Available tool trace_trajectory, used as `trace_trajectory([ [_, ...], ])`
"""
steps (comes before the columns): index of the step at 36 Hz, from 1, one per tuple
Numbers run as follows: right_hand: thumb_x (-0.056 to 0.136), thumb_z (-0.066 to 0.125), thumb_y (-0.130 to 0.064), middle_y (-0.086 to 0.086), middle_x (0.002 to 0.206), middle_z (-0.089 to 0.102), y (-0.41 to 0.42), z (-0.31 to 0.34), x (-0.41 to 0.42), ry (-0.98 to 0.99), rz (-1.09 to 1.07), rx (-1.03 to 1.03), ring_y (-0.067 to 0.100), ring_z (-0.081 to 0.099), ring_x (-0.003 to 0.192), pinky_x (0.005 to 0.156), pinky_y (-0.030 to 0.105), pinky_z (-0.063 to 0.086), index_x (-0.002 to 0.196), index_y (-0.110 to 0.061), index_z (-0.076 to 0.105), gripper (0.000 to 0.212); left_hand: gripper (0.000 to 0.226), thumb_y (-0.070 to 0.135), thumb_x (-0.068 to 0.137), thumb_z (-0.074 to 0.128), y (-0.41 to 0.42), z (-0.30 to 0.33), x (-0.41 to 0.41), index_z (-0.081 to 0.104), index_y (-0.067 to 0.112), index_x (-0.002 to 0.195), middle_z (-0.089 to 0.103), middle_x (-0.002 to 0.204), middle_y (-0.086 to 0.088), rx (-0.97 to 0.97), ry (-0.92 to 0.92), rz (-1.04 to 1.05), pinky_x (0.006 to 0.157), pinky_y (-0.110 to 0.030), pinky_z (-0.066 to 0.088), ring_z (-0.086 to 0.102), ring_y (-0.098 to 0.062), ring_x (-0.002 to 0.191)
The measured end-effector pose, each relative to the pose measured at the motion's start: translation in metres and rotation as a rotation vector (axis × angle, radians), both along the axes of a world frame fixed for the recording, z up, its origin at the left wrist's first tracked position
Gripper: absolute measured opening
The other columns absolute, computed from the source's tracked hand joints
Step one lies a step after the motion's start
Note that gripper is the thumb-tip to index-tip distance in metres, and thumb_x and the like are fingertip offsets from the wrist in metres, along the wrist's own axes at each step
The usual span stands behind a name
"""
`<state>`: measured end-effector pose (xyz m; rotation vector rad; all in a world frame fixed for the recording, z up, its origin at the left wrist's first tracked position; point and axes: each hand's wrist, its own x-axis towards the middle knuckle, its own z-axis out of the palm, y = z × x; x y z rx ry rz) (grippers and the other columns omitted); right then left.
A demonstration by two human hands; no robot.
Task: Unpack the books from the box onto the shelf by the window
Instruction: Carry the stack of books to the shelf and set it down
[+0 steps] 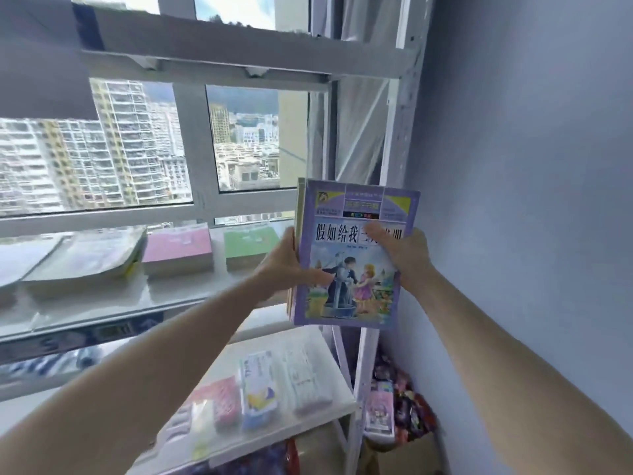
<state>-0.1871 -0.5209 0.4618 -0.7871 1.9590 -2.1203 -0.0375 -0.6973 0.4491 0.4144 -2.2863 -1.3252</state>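
Shelving (pixel 394 186) of white metal is standing against the window (pixel 137 142), tight in the corner beside the blue wall (pixel 531 166), and it is carrying books on more than one level. Across the middle shelf (pixel 144 296), several stacks are already lying flat: a thick pale stack (pixel 85 258) at the left, a pink-covered stack (pixel 178 250) next to it, and a green-covered stack (pixel 251 245) nearer the corner. On the lower shelf (pixel 318 416), a few thinner books (pixel 258 389) are lying side by side.

A small bundle of books (pixel 354 255), a purple cover with Chinese lettering on top, is being held upright in front of the shelving's right end, above the lower shelf. The left hand (pixel 287 265) is gripping its left edge, fingers curled around the spines; the right hand (pixel 404 255) is gripping the right edge, thumb pressing on the cover.

The step in hand appears to be carrying this bundle to its place. The next move likely calls for tipping it flat and setting it down in the free space just beside the green-covered stack, without nudging that stack.

A cardboard box (pixel 407 454) is partly showing on the floor below.
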Motion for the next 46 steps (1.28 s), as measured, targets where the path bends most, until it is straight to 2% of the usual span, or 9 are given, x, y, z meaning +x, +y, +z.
trace_trajectory([
  [3, 0.050, 0.089, -0.053, -0.003, 0.099, 0.077, -0.029, 0.015, -0.020, 0.104, 0.014, -0.095, 0.015, 0.073, 0.094, 0.076, 0.030, 0.058, 0.115, -0.014, 0.071, 0.078, 0.089, 0.035, 0.047, 0.096, -0.028, 0.017, -0.021, 0.044, 0.017, 0.118, 0.061, 0.109, -0.007, -0.084, 0.063, 0.024, 0.082, -0.052, 0.055, 0.061, -0.029, 0.104],
  [9, 0.063, 0.089, -0.036, -0.008, 0.099, 0.077, -0.077, 0.021, -0.065, 0.193, 0.094, -0.164, 0.010, 0.074, 0.091, 0.068, 0.018, 0.056, 0.108, -0.024, 0.071, 0.051, 0.088, 0.019, 0.053, 0.096, -0.072, 0.019, -0.068, 0.043, 0.010, 0.122, 0.061, 0.114, -0.012, -0.133, 0.127, 0.078, 0.084, -0.056, 0.053, 0.061, -0.032, 0.106],
  [18, 0.061, 0.090, -0.040, -0.011, 0.100, 0.076, -0.133, -0.007, -0.133, 0.161, 0.178, -0.153, 0.007, 0.073, 0.092, 0.068, 0.017, 0.056, 0.107, -0.030, 0.071, 0.050, 0.084, 0.015, 0.054, 0.096, -0.114, -0.010, -0.123, 0.043, 0.011, 0.119, 0.061, 0.110, -0.009, -0.083, 0.118, 0.147, 0.083, -0.053, 0.054, 0.062, -0.028, 0.101],
  [29, 0.056, 0.090, -0.054, 0.004, 0.117, 0.072, -0.160, -0.051, -0.161, 0.111, 0.295, -0.037, 0.026, 0.068, 0.109, 0.090, 0.054, 0.055, 0.126, -0.015, 0.063, 0.085, 0.076, 0.013, 0.057, 0.090, -0.125, -0.064, -0.141, 0.041, 0.026, 0.113, 0.064, 0.102, 0.003, 0.166, 0.214, 0.095, 0.070, -0.030, 0.060, 0.070, -0.012, 0.091],
  [35, 0.060, 0.088, -0.053, -0.009, 0.091, 0.076, -0.172, -0.054, -0.157, 0.127, 0.127, 0.009, 0.013, 0.074, 0.076, 0.052, 0.028, 0.056, 0.116, -0.016, 0.067, 0.070, 0.064, 0.006, 0.065, 0.089, -0.123, -0.069, -0.155, 0.047, 0.010, 0.113, 0.065, 0.094, -0.004, 0.355, 0.260, 0.178, 0.064, -0.028, 0.059, 0.071, -0.009, 0.077],
  [38, 0.053, 0.085, -0.066, -0.008, 0.061, 0.071, -0.189, -0.037, -0.174, 0.025, 0.107, 0.139, 0.008, 0.069, 0.052, 0.069, 0.030, 0.050, 0.118, -0.001, 0.056, 0.096, 0.068, 0.012, 0.063, 0.091, -0.134, -0.042, -0.168, 0.047, 0.011, 0.115, 0.068, 0.099, -0.006, 0.455, 0.125, 0.209, 0.059, -0.023, 0.057, 0.072, -0.013, 0.077],
  [40, 0.054, 0.084, -0.067, 0.008, 0.076, 0.073, -0.204, -0.025, -0.188, -0.068, 0.090, 0.249, 0.003, 0.065, 0.044, 0.078, 0.032, 0.044, 0.123, 0.004, 0.052, 0.104, 0.063, 0.012, 0.064, 0.091, -0.142, -0.022, -0.178, 0.050, 0.007, 0.111, 0.072, 0.094, -0.008, 0.568, 0.029, 0.220, 0.053, -0.022, 0.056, 0.074, -0.016, 0.072],
  [43, 0.061, 0.084, -0.058, 0.014, 0.111, 0.069, -0.225, -0.016, -0.213, -0.174, 0.140, 0.399, 0.012, 0.073, 0.077, 0.071, 0.031, 0.051, 0.131, 0.006, 0.051, 0.100, 0.037, 0.016, 0.068, 0.089, -0.152, -0.010, -0.194, 0.063, 0.004, 0.090, 0.076, 0.069, -0.005, 0.657, -0.121, 0.219, 0.052, -0.026, 0.058, 0.073, -0.016, 0.058],
  [46, 0.055, 0.087, -0.054, 0.020, 0.133, 0.060, -0.245, -0.022, -0.233, -0.259, 0.191, 0.533, 0.028, 0.059, 0.122, 0.091, 0.038, 0.050, 0.137, 0.002, 0.047, 0.107, 0.044, 0.026, 0.064, 0.092, -0.162, -0.020, -0.208, 0.067, 0.004, 0.093, 0.076, 0.084, -0.008, 0.601, -0.239, 0.302, 0.084, -0.040, 0.059, 0.070, -0.020, 0.076],
])
